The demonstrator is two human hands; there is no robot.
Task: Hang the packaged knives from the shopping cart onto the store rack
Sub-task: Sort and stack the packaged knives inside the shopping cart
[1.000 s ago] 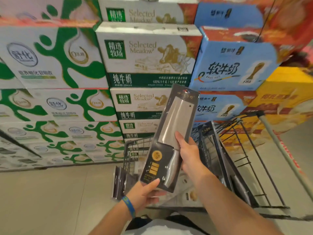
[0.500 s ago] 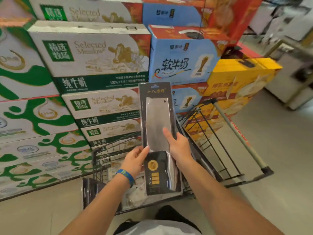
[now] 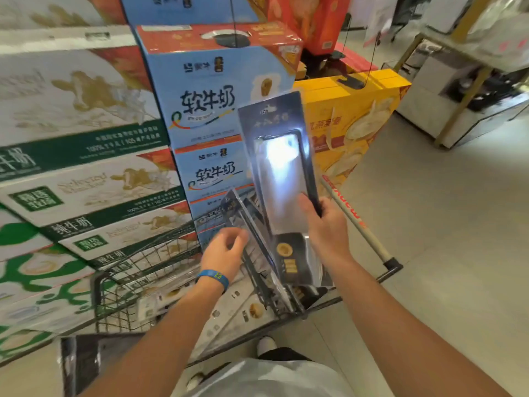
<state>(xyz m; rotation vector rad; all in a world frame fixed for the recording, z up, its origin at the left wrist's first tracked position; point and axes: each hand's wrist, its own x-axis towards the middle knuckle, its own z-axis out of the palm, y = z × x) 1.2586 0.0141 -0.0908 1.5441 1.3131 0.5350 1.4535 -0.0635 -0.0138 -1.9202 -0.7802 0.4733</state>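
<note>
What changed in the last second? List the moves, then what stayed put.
The left grip let go of the packaged knife and dropped toward the cart, beside another package. Whether it touches that one is unclear. The knife swung from tilted to nearly upright. The right grip holds its right edge as before, and the other packages remain in the cart.

Pretty clearly a supermarket. Branded milk cases [image 3: 86,173] are stacked high from 9 to 11 o'clock, with blue cartons [image 3: 200,90] at 12 and yellow boxes [image 3: 352,116] at 1. There's a wire shopping cart [image 3: 148,262] at 6, a packaged knife [image 3: 282,173] on a retail hang card at center, and pale shop floor [image 3: 429,224] at 3.
</note>
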